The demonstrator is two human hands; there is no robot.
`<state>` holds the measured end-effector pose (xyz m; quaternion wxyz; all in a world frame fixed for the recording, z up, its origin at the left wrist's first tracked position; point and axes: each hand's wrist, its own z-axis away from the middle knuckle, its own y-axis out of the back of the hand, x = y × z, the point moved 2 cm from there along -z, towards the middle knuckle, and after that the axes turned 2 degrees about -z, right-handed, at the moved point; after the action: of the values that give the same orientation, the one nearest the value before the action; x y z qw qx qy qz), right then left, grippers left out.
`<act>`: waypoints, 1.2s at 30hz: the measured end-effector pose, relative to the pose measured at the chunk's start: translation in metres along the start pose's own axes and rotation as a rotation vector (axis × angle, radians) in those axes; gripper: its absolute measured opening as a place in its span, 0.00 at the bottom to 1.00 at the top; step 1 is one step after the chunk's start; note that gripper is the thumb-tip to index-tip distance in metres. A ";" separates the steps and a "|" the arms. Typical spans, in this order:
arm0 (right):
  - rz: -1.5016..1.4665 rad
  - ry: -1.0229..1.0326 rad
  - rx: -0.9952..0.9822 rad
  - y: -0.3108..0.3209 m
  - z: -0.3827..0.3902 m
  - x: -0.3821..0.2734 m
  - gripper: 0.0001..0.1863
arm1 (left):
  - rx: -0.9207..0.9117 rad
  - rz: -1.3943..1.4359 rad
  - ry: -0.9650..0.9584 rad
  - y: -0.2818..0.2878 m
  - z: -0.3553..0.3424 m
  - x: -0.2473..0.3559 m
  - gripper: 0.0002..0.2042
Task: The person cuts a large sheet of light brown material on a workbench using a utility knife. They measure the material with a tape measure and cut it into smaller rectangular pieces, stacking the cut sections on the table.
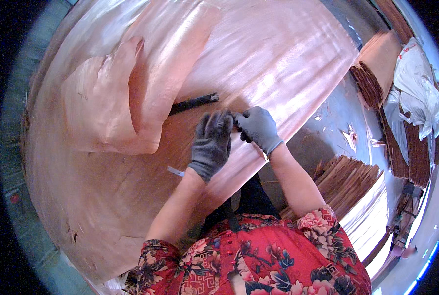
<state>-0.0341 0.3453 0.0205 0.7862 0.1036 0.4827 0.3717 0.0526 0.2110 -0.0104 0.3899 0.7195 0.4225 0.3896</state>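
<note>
Large thin pinkish wood veneer sheets (268, 59) spread out in front of me. My left hand (211, 145), in a grey glove, lies on the veneer with its fingers stretched forward. Close beside it, my right hand (261, 129), also gloved, is closed with its fingers curled near the left fingertips. What it pinches, if anything, is too small and dark to make out. Just beyond the hands rests a black bar (195, 103), its left end hidden under a loose, curled veneer piece (101, 103). A pale blue strip (175, 171) shows by my left wrist.
At the lower right, a stack of veneer strips (347, 182) stands beside the work surface. Farther right are a folded brown bundle (379, 64) and white plastic sheeting (418, 83). Scraps (349, 137) litter the floor between them.
</note>
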 end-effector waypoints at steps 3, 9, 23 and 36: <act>0.234 -0.005 -0.039 0.011 0.001 0.003 0.26 | -0.186 0.065 0.067 0.002 -0.008 0.002 0.30; 0.414 -0.030 -0.009 0.030 0.012 0.028 0.27 | -0.179 0.074 0.122 -0.005 -0.011 0.004 0.28; -0.271 0.026 0.006 -0.002 0.042 0.061 0.12 | -0.029 0.068 0.023 -0.053 -0.095 0.012 0.33; -0.245 0.181 -0.151 -0.028 0.083 0.038 0.09 | 0.069 0.177 0.277 0.042 0.005 -0.003 0.31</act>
<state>0.0584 0.3675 0.0222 0.7846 -0.0494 0.5311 0.3162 0.0692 0.1932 0.0245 0.2675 0.7063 0.4203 0.5030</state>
